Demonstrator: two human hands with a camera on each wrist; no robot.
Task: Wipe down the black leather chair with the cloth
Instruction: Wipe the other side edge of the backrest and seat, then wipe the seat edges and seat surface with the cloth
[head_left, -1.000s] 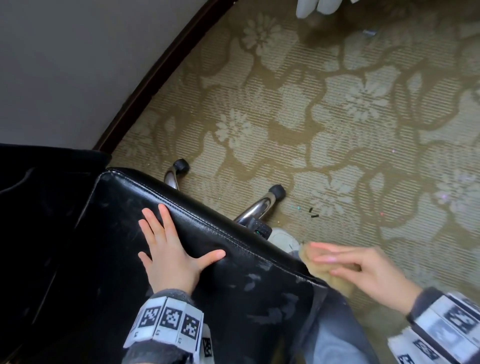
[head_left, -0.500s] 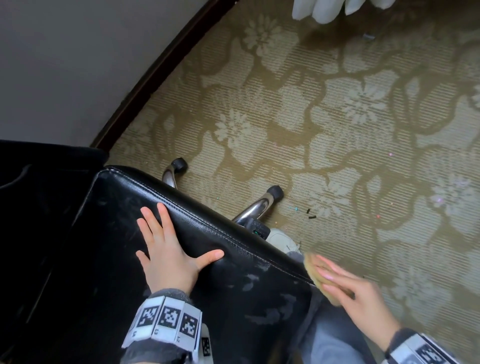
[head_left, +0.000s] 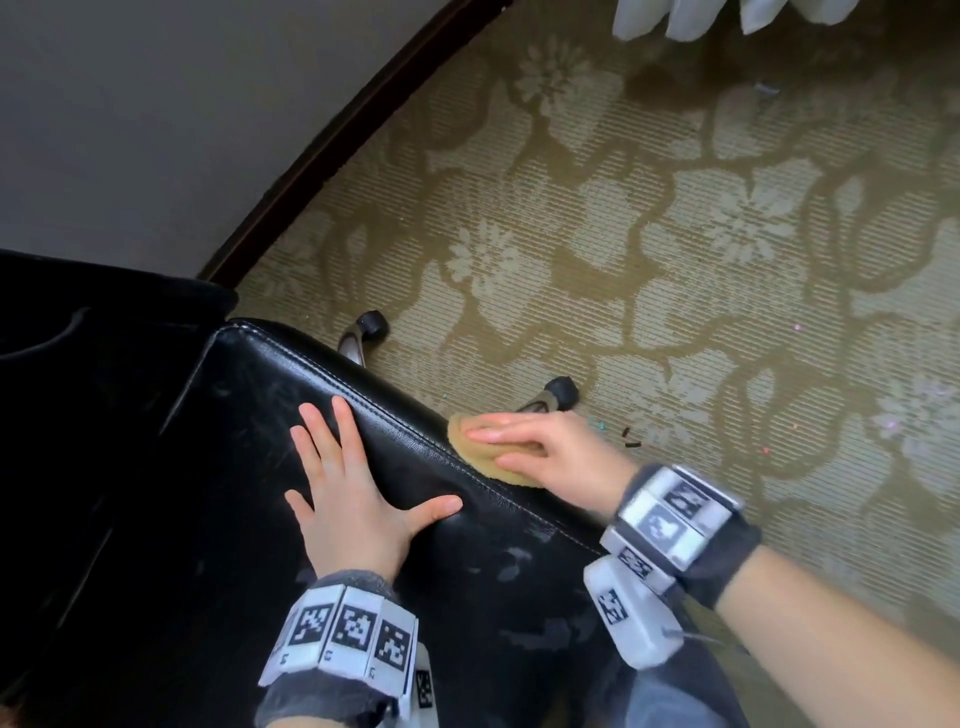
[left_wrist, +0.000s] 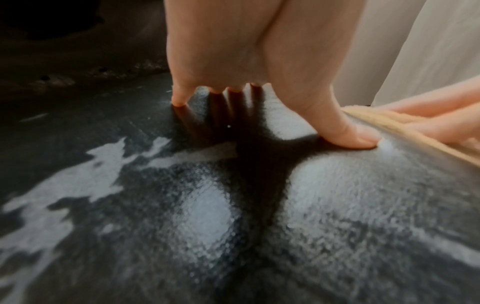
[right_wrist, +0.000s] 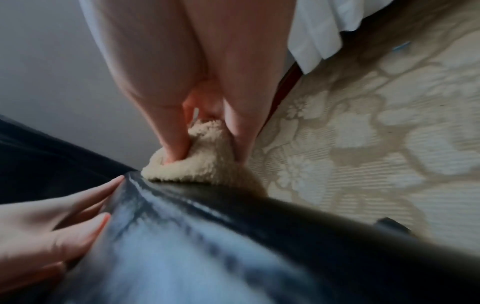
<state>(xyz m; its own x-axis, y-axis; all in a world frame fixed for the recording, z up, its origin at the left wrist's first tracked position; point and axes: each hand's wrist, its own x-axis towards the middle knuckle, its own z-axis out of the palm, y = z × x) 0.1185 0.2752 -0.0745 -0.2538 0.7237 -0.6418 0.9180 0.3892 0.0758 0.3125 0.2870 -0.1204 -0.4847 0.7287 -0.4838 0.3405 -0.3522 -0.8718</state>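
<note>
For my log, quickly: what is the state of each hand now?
Left hand: open, flat on the black leather chair.
Right hand: holding the cloth, pressing it on the chair's edge.

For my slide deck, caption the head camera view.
Left hand flat on the black chair; right hand holds a tan cloth on its edge.

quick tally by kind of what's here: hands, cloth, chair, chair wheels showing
hands: 2
cloth: 1
chair: 1
chair wheels: 2
total: 6
</note>
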